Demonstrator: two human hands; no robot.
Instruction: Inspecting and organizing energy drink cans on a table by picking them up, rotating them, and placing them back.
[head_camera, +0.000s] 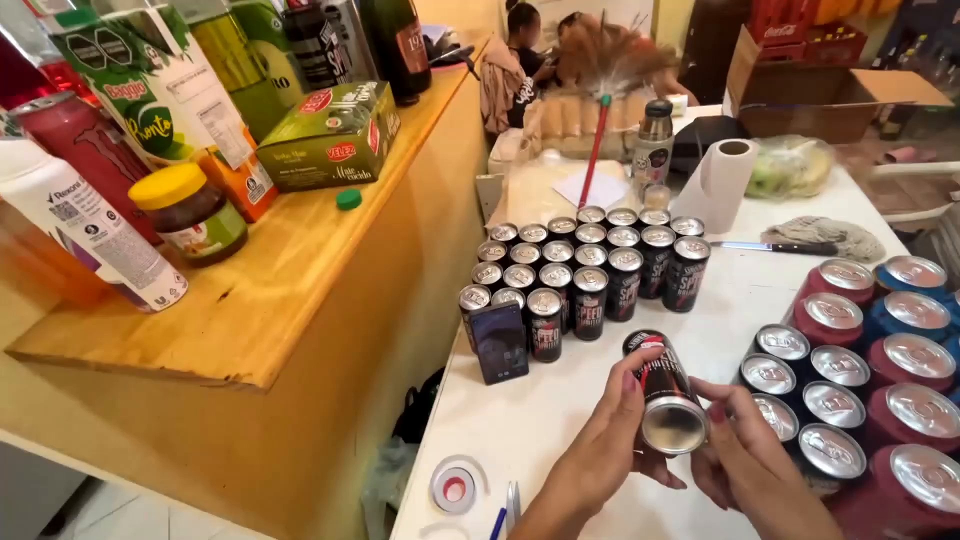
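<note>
While both hands (680, 440) hold one can (664, 392) | one paper-towel roll (718, 183)

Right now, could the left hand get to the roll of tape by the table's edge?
Probably yes. The left hand is wrapped around the slim black can, but the tape roll lies close beside the wrist on bare white table, nothing between.

Both hands, left hand (610, 440) and right hand (745, 460), hold a tilted black can (665, 390) above the white tabletop (560, 400), beside rows of cans (585, 265).
</note>
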